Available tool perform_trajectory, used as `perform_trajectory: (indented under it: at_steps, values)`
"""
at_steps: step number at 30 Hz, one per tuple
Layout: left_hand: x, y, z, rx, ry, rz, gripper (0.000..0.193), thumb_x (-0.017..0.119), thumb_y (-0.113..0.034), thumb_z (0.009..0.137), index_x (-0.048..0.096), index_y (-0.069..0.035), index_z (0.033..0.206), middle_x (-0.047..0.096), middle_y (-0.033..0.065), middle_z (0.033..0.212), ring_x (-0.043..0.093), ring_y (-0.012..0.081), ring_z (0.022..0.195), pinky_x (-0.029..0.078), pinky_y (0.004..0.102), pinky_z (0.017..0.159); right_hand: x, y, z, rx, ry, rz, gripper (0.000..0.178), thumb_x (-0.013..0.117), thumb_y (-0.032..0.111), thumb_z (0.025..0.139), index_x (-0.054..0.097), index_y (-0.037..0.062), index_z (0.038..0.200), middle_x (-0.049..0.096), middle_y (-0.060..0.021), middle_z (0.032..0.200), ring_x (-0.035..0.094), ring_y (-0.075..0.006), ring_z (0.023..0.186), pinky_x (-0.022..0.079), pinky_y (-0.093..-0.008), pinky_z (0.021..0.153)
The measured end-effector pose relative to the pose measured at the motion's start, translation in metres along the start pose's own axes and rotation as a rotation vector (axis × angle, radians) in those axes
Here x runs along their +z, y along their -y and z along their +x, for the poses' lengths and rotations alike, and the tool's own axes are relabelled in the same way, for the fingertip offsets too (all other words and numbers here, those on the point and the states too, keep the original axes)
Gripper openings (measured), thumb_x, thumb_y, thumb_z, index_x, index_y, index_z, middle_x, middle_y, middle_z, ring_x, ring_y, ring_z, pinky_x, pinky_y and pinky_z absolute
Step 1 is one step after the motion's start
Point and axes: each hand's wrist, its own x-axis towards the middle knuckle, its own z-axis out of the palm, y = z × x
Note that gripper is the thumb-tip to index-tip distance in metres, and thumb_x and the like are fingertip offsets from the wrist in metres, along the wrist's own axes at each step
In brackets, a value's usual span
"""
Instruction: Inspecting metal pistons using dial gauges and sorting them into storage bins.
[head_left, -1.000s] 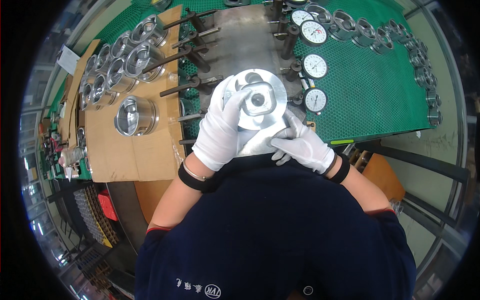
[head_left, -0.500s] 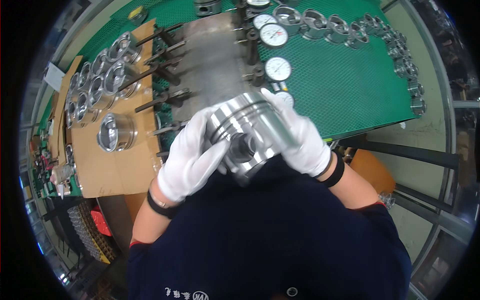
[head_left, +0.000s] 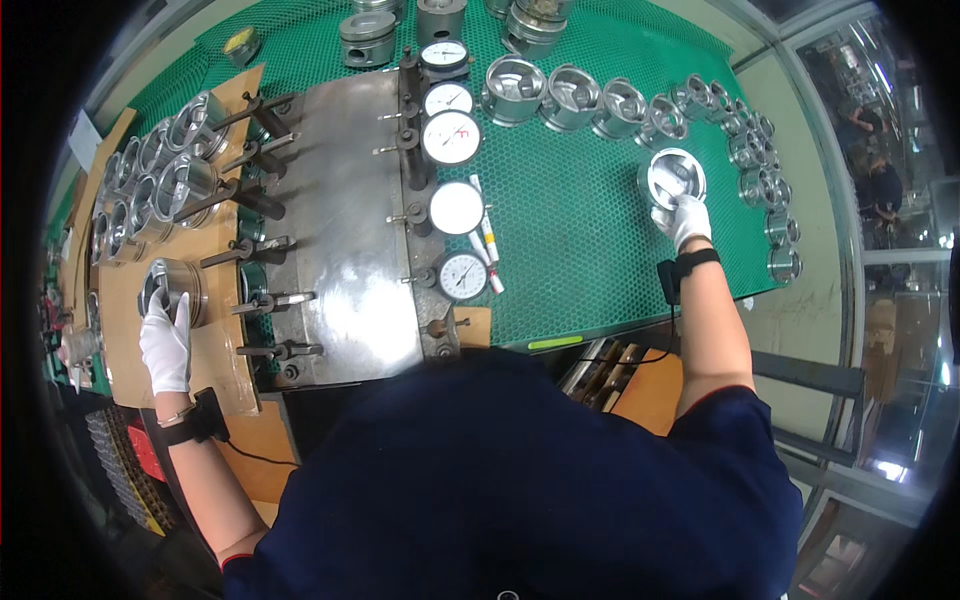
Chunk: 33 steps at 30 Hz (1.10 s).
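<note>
On the left, my white-gloved left hand has its thumb and fingers at the near side of a silver piston, which rests on the brown cardboard. Well out to the right, my gloved right hand grips the near rim of another piston over the green mat. That piston's hollow side faces up, and part of its rim is hidden by my fingers. Between my hands lies a metal plate fixture, lined with clamping posts and dial gauges.
Several pistons stand in rows on the cardboard. More pistons curve along the back and right of the green mat. Marker pens lie beside the gauges. Darker pistons stand at the far edge.
The piston that both hands held before my chest is now in my right hand, out to the right. My left hand has moved left to the piston on the cardboard.
</note>
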Motion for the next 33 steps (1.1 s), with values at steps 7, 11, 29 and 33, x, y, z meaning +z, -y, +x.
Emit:
perform_trajectory:
  at_steps: [7,11,29,33]
  values:
    - [0.007,-0.011,0.008,-0.011,0.107,0.225,0.054,0.063,-0.047,0.092,0.062,-0.006,0.127,0.071,0.0208,0.096,0.069,0.0384,0.084,0.055,0.0470,0.076,0.010,0.004,0.080,0.147,-0.103,0.051,0.032,0.055,0.028,0.099,0.057,0.0078,0.124,0.066,-0.0130,0.106,0.067,-0.0311,0.086,0.061,-0.0428,0.069]
    - [0.019,-0.008,0.001,-0.022,0.000,0.322,0.053,0.064,-0.047,0.091,0.064,-0.005,0.124,0.071,0.0218,0.093,0.069,0.0381,0.081,0.055,0.0465,0.074,0.014,-0.013,0.077,-0.024,0.017,0.679,0.042,0.056,0.039,0.099,0.055,0.0007,0.117,0.063,-0.0155,0.103,0.064,-0.0340,0.095,0.057,-0.0436,0.090]
    - [-0.086,-0.096,-0.095,-0.179,0.534,-1.818,0.036,0.051,-0.013,0.099,0.055,0.002,0.131,0.059,0.0138,0.125,0.060,0.0238,0.112,0.048,0.0371,0.097,0.195,-0.035,-0.371,-1.094,1.272,-0.230,0.108,0.084,0.030,0.072,0.020,-0.0041,0.153,0.045,-0.0204,0.138,0.045,-0.0314,0.130,0.037,-0.0404,0.110]
    - [-0.097,-0.143,-0.085,0.661,0.487,-1.010,0.025,0.055,-0.015,0.097,0.066,0.005,0.108,0.068,0.0155,0.100,0.062,0.0203,0.090,0.049,0.0314,0.081,0.186,-0.049,-0.388,-1.130,1.007,-0.279,0.116,0.090,0.032,0.066,0.022,-0.0028,0.152,0.033,-0.0255,0.150,0.033,-0.0368,0.142,0.029,-0.0432,0.117]
